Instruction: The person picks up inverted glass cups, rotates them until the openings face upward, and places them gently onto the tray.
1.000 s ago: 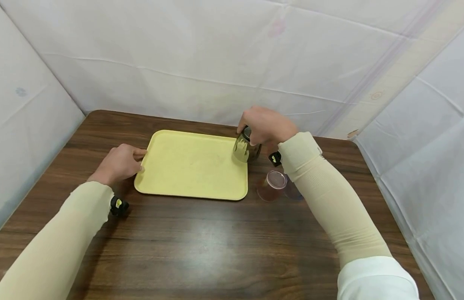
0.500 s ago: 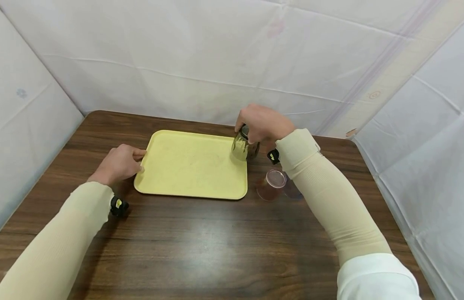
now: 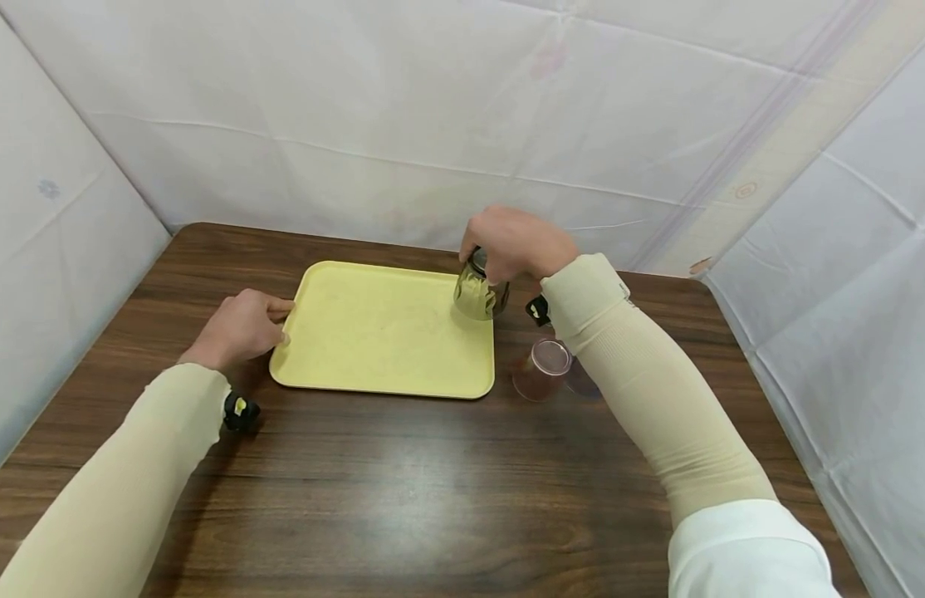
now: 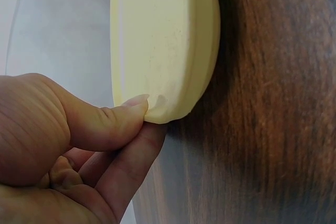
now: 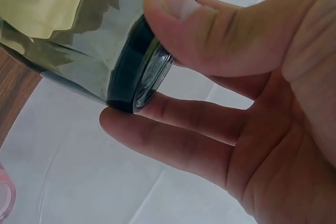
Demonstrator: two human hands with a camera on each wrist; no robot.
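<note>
White sheeting hangs behind and to both sides of a dark wood-grain table (image 3: pixel 403 490), on which a pale yellow tray (image 3: pixel 373 332) lies flat.

At the tray's near-left corner the left hand (image 3: pixel 238 328) pinches the rim: in the left wrist view the thumb lies on top of the lip and a finger curls beneath it, a narrow grip that looks meant to steady the tray. The right hand (image 3: pixel 516 241) holds a dark, smoky glass (image 3: pixel 477 292) from above, just over the tray's far-right corner. The right wrist view shows the thumb (image 5: pixel 210 30) on one side of the thick base and the other fingers (image 5: pixel 173 145) spread against the opposite side, so the grip closes on the base end alone.

The glass is upside down: base up in the hand, mouth down toward the tray. Its long axis runs close to vertical, leaning a little. Whether the rim already touches the tray I cannot tell (the hand and the glass's own tint hide the contact).

To do this step well, I would square the axis to upright so the whole rim meets the tray at once, lower it slowly, and set it well inside the raised lip rather than on it. The left hand should hold firm against any sliding.

A pink tumbler (image 3: pixel 540 370) stands inverted on the table just right of the tray, near the right forearm, so the sleeve needs watching.
</note>
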